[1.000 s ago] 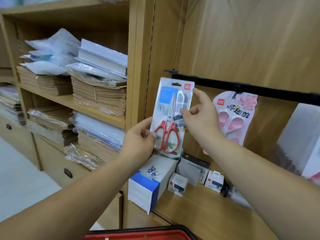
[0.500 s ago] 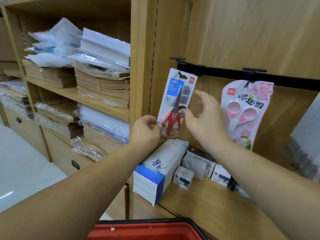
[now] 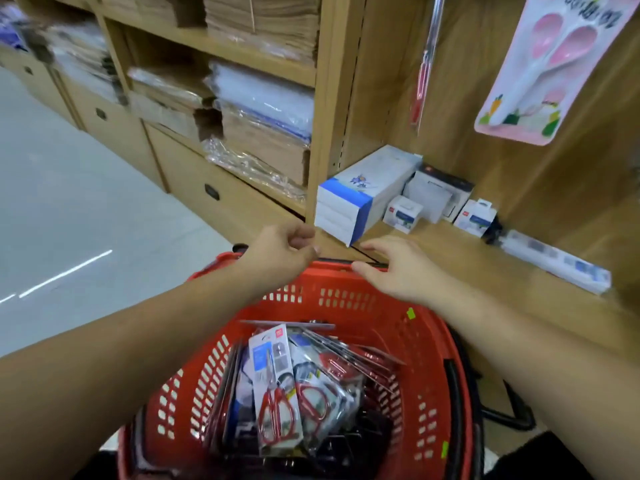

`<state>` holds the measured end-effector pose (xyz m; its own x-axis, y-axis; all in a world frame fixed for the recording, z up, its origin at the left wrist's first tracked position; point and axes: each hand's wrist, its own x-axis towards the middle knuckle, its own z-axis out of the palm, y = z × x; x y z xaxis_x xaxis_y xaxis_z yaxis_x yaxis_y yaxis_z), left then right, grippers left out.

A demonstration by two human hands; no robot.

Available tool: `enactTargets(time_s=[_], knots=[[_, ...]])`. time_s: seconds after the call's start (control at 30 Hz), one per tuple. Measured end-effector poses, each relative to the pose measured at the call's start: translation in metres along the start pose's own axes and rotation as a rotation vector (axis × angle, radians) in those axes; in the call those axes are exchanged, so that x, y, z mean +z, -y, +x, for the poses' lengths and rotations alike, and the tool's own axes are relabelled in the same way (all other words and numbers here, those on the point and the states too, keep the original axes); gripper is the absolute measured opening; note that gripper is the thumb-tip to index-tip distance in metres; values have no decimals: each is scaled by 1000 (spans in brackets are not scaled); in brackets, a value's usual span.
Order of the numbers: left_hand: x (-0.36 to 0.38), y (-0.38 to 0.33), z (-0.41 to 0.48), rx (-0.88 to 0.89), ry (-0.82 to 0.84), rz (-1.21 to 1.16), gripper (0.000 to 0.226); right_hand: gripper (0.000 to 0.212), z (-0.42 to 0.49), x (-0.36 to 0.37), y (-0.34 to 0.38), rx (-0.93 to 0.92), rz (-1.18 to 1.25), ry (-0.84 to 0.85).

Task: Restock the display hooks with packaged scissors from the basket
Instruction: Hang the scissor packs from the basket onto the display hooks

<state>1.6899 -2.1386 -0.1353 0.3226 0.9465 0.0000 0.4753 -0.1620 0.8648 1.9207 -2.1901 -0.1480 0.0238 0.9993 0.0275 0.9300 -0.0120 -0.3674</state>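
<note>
Head view looks down on two bare forearms reaching over a red basket (image 3: 346, 299). Left hand (image 3: 280, 251) hovers above the left part of the far rim, fingers loosely curled toward the thumb and holding nothing. Right hand (image 3: 394, 268) is palm down at the same rim, further right, fingers relaxed, nearly straight and holding nothing; I cannot tell if it touches the rim. Packaged scissors (image 3: 277, 393) with red handles stand bunched inside the basket, near its middle. Grey floor (image 3: 69, 202) lies at the left, then come wooden shelves (image 3: 242, 50) with wrapped paper stacks. A blue-white box (image 3: 360, 192) sits at the left end of the ledge, a thin red-handled pack (image 3: 420, 81) hangs edge-on above it, and a pink scissors pack (image 3: 547, 64) hangs at the right.
</note>
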Motion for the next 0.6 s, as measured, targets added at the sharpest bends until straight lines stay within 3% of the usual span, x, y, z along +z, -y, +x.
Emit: enactTargets(time_s=[0.07, 0.13, 0.23, 0.6], knots=[[0, 25, -22, -50, 30, 43, 31, 74, -5, 23, -7, 44, -29, 92], [1, 49, -39, -96, 53, 87, 35, 79, -5, 45, -15, 93, -71, 153], [1, 82, -56, -158, 89, 169, 42, 74, 3, 66, -25, 101, -225, 138], [6, 139, -80, -222, 277, 482, 46, 61, 23, 94, -26, 294, -387, -44]])
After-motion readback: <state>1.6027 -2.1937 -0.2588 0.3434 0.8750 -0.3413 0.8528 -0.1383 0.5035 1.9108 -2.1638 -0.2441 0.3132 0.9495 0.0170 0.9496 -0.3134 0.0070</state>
